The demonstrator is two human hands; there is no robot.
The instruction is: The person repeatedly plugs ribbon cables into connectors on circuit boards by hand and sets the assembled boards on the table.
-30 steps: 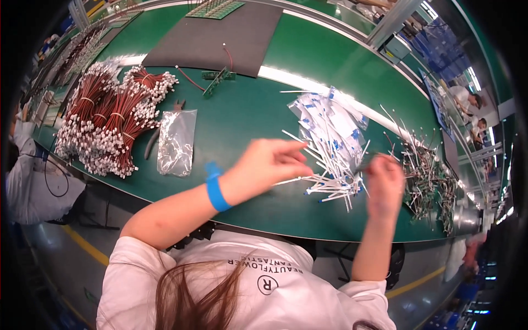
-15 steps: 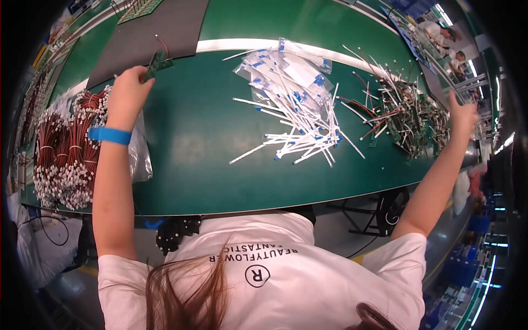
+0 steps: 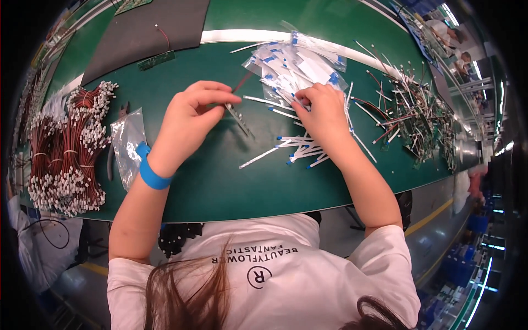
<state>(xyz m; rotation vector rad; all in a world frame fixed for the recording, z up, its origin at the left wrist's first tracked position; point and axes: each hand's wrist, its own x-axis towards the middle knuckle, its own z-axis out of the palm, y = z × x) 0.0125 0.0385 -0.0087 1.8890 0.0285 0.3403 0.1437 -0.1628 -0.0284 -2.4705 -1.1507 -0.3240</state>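
Between the thumb and fingers of my left hand [image 3: 192, 118], which wears a blue wristband [image 3: 152, 171], is a small circuit board [image 3: 238, 120] with a dark red wire [image 3: 242, 82]. It is held over the table, left of a pile of white flat cables with blue ends [image 3: 300, 148]. My right hand [image 3: 324, 113] is at the upper part of that pile, by clear bags of the same cables [image 3: 294, 63]. Its fingers are curled in a pinch among the cables. Whether a cable is between the fingertips cannot be made out.
Bundles of red-brown wires with white connectors [image 3: 69, 154] lie at the left, beside a clear plastic bag [image 3: 129, 144] and pliers [image 3: 124, 110]. Another board [image 3: 156, 60] rests by a dark mat [image 3: 148, 33]. A heap of wired boards [image 3: 418, 115] is at the right.
My left hand has moved right from the mat's edge with a circuit board. My right hand has come in from beyond the heap at far right to the white cables.
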